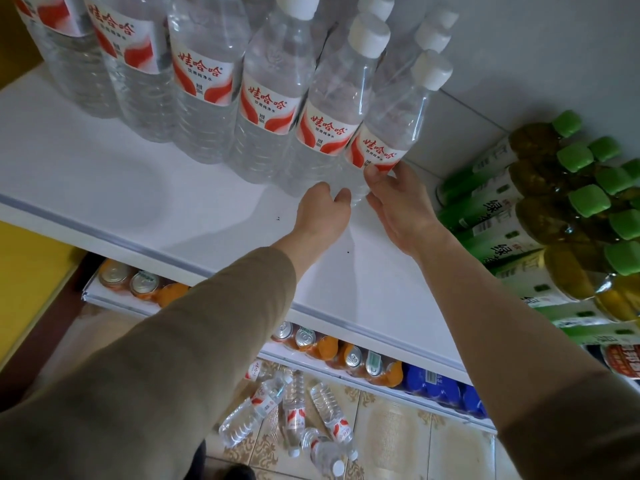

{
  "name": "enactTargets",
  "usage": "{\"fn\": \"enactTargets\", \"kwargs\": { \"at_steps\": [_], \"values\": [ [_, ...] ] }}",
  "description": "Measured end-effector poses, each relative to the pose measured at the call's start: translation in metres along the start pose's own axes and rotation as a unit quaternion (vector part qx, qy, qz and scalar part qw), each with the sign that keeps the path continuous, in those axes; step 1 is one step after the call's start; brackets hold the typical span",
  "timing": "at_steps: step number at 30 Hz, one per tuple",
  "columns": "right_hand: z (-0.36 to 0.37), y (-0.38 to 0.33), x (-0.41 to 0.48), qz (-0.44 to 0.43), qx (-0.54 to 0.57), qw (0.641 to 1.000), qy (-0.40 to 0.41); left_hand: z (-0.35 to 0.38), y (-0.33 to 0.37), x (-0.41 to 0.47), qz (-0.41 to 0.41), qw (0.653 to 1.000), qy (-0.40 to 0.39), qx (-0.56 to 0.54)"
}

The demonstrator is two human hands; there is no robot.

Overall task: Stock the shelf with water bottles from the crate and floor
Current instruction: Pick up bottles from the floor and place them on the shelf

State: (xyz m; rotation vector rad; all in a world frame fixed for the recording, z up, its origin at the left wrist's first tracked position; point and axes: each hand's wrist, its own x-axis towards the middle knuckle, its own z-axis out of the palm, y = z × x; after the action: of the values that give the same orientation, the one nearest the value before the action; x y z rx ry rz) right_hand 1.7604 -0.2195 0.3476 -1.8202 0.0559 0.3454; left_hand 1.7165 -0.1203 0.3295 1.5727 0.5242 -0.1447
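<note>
Stocked so far: water bottles stand upright in rows on the shelf, running away to the left of both hands
Bottle in hand: end bottle, upright at the right end of the front row, touching its neighbour, foot on or just at the shelf (cannot tell which)
Left grip: left hand curled round the foot of the end bottle from its left side
Right grip: right hand clamped on the same bottle, thumb on the lower edge of the label, fingers gone round the far side
Still to do: several floor bottles lie loose on the tiled floor, well below both hands, seen between the forearms
Crate: not in view, contents unknown
Room left: bare shelf under the wrists, in front of the row
Progress, judged: well under way, not finished
Neighbours: tea bottles with green caps just right of the right hand; cans on the lower shelf, beneath the forearms
</note>
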Motion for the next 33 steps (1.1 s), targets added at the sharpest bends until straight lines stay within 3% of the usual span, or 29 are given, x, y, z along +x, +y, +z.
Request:
{"fn": "enactTargets", "kwargs": {
  "at_steps": [5,11,14,18,24,29,33],
  "values": [
    [0.003,0.002,-0.003,0.003,0.003,1.000,-0.003,-0.001,-0.002,0.001,-0.007,1.000,0.003,0.016],
    [0.022,0.010,-0.022,0.075,0.034,0.992,0.097,-0.003,-0.003,-0.020,-0.002,1.000,0.007,0.010],
    [0.031,0.010,-0.051,0.077,0.086,0.985,0.128,-0.013,-0.012,-0.044,0.025,0.999,0.019,-0.019],
    [0.045,0.028,-0.119,0.065,0.184,0.975,0.107,-0.030,-0.047,-0.100,0.054,0.994,0.076,-0.058],
    [0.069,0.129,-0.213,0.147,0.185,0.969,0.073,-0.046,-0.173,-0.165,-0.005,0.990,0.126,-0.070],
    [0.086,0.276,-0.241,0.301,0.125,0.941,0.095,-0.037,-0.326,-0.169,-0.139,0.985,0.073,0.072],
    [0.099,0.415,-0.237,0.389,0.080,0.911,0.108,-0.016,-0.455,-0.146,-0.206,0.958,0.013,0.200]
  ]
}}
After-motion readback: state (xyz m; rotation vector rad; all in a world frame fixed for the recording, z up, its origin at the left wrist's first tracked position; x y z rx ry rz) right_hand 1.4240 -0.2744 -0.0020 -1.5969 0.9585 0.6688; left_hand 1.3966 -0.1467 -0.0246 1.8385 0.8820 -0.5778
